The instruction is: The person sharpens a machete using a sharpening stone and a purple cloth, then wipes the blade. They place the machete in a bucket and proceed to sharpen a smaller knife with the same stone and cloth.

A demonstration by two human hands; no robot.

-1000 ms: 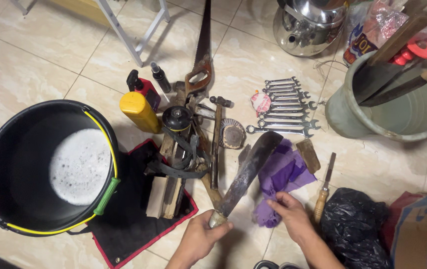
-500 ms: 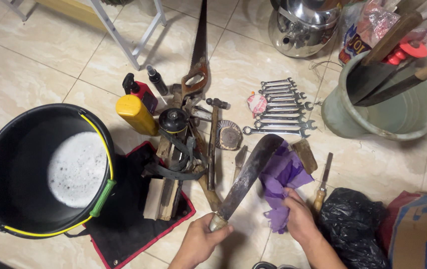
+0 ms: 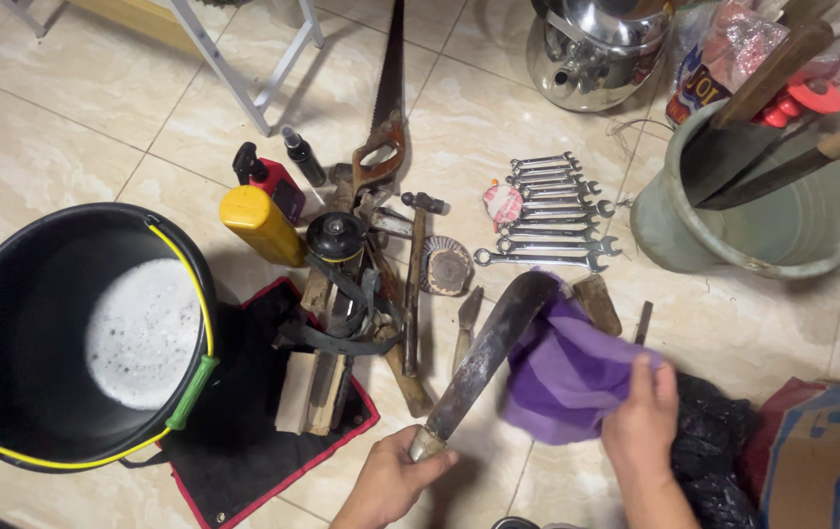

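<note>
Since a second ago the right hand [image 3: 641, 421] has slid the purple rag [image 3: 567, 367] up along the machete [image 3: 486, 358], so the cloth now covers the tip. Left hand [image 3: 392, 480] is clenched round the handle, and the right one presses flat on the rag, gripping it against the blade. Risk I see: the edge could bite through that thin cloth if the palm slips toward it. Blade looks dark, rusty and dull, held slanted just above the floor tiles [image 3: 77, 88], next to the wrenches [image 3: 552, 211].
</note>
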